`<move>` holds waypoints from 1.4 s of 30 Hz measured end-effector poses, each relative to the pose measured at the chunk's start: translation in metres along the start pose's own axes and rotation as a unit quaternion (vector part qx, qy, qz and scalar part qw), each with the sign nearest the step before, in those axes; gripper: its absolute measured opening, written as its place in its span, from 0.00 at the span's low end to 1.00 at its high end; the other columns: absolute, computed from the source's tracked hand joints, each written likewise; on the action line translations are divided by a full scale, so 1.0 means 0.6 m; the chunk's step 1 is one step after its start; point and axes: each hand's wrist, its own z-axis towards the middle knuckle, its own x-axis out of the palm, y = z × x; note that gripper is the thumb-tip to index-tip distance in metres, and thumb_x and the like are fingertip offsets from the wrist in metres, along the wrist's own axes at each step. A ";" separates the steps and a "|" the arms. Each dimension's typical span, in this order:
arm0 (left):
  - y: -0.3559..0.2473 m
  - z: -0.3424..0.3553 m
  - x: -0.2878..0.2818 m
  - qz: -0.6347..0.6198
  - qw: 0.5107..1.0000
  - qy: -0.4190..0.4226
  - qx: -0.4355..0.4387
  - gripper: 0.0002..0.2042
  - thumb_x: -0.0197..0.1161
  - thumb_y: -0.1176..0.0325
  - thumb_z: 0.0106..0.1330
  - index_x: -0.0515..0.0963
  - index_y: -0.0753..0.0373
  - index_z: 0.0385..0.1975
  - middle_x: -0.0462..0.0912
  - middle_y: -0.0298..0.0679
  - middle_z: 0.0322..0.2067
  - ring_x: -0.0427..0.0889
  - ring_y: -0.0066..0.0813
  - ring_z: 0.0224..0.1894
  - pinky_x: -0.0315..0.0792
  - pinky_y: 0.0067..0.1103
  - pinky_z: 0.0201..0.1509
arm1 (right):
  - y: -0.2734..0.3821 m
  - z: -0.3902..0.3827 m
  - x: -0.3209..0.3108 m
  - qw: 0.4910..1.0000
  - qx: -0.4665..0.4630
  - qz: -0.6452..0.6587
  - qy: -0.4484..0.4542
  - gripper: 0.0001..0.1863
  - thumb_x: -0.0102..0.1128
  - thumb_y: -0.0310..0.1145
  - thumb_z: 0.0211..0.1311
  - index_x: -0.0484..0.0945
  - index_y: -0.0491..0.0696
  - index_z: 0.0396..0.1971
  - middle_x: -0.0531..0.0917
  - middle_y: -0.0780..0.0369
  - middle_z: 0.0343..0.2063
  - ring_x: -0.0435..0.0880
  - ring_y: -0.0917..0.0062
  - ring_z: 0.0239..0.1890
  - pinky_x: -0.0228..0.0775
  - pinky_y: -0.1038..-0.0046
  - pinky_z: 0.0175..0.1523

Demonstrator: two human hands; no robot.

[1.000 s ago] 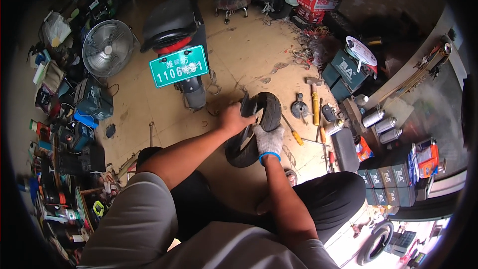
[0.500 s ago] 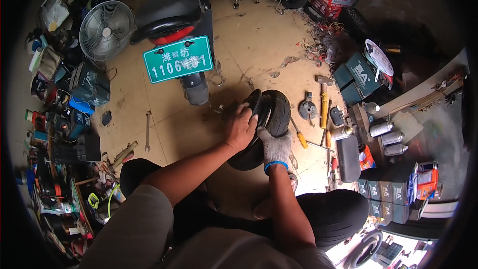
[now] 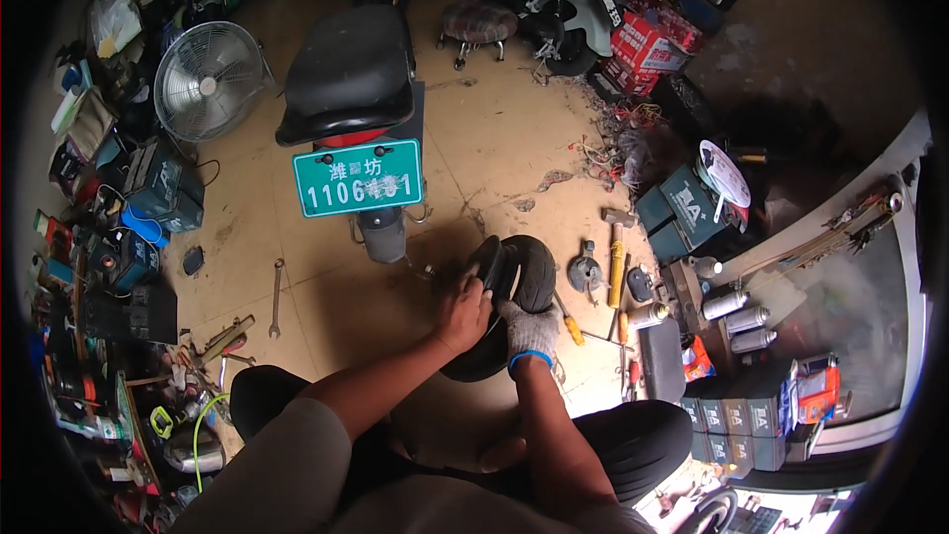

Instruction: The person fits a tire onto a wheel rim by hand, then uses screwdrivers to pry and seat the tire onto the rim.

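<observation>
Between my knees a small black scooter tyre (image 3: 537,272) stands upright, its tread turned to the right. Against its left side is a dark round wheel rim (image 3: 487,259); how far the two fit into each other is hard to make out. My left hand (image 3: 465,314), bare, has its fingers closed over the rim's near edge. A grey knitted glove with a blue cuff covers my right hand (image 3: 531,331), which grips the near side of the tyre with the thumb toward the rim. My hands hide the lower part of both.
Ahead stands a scooter with a black seat (image 3: 351,69) and a green plate (image 3: 359,178). Right of the tyre lie a hammer (image 3: 617,257), a screwdriver (image 3: 570,321) and a spray can (image 3: 648,315). A wrench (image 3: 277,299) lies on the left, below a fan (image 3: 210,84).
My view has tilted up, so the whole scene sits lower in the picture and more of the scooter seat shows. Both hands keep their hold on the rim and tyre.
</observation>
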 end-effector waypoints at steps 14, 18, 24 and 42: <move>0.017 0.018 0.012 0.053 0.998 0.023 0.029 0.17 0.63 0.66 0.73 0.78 0.74 0.52 0.79 0.63 0.63 0.78 0.67 0.60 0.72 0.46 0.69 | 0.043 0.005 0.018 0.997 -0.002 -0.076 -0.020 0.37 0.84 0.42 0.46 0.82 0.35 0.53 0.91 0.49 0.47 0.91 0.62 0.50 0.80 0.65 0.58; 0.006 0.050 0.003 0.046 0.996 0.066 -0.034 0.18 0.62 0.64 0.74 0.79 0.73 0.54 0.80 0.61 0.62 0.80 0.64 0.61 0.72 0.46 0.70 | 0.088 0.011 0.018 0.997 0.013 -0.070 -0.023 0.24 0.82 0.42 0.45 0.89 0.37 0.36 0.92 0.49 0.34 0.94 0.58 0.40 0.83 0.61 0.52; 0.031 -0.017 0.020 0.001 0.999 0.045 -0.001 0.17 0.59 0.67 0.77 0.76 0.75 0.56 0.76 0.61 0.68 0.78 0.62 0.65 0.73 0.41 0.69 | -0.007 0.033 0.022 0.999 -0.008 -0.052 0.013 0.36 0.81 0.45 0.46 0.80 0.35 0.50 0.90 0.44 0.44 0.90 0.51 0.53 0.80 0.61 0.61; -0.133 -0.030 -0.001 0.158 0.983 0.058 -0.072 0.47 0.80 0.60 0.57 0.61 0.64 0.76 0.52 0.65 0.80 0.58 0.74 0.78 0.61 0.52 0.79 | 0.101 0.167 0.055 0.982 0.127 -0.133 0.037 0.44 0.79 0.47 0.51 0.76 0.33 0.62 0.87 0.45 0.59 0.88 0.60 0.63 0.81 0.64 0.66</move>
